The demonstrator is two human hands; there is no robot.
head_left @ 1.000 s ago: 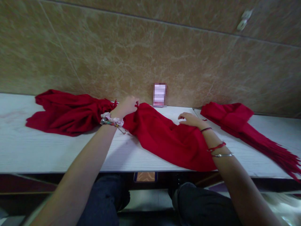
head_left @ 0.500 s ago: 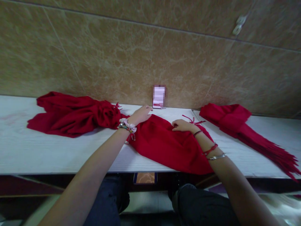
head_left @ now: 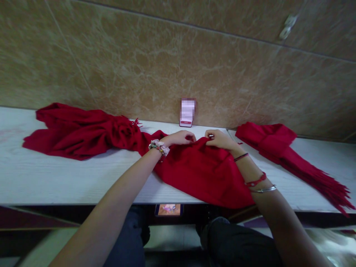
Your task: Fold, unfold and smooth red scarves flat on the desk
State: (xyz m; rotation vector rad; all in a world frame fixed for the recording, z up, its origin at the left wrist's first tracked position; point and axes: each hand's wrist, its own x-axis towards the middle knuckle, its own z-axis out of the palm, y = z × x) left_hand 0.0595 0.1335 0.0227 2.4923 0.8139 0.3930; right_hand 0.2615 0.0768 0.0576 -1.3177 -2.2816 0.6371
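Note:
A red fringed scarf (head_left: 200,170) lies spread on the white tabletop, its left part gathered into a rosette-like bunch (head_left: 125,131) with loose folds trailing left. At the scarf's far edge, my left hand (head_left: 182,138) has its fingers closed on the cloth. Just to the right, my right hand (head_left: 219,140) pinches the same edge, thumb and forefinger curled together. The two hands are close, with a short stretch of red edge between them. Cloth hides some of the fingertips.
On the right lies another red scarf (head_left: 275,142), folded over, its fringe pointing to the front right. A phone (head_left: 187,115) leans against the marbled wall (head_left: 133,66). Below the table's front edge, a second phone or screen (head_left: 169,209) shows a picture. A wall socket (head_left: 288,26) is at upper right.
My left hand has moved right along the scarf's far edge. My right hand has moved slightly up and right to that edge, drawing the cloth up between them.

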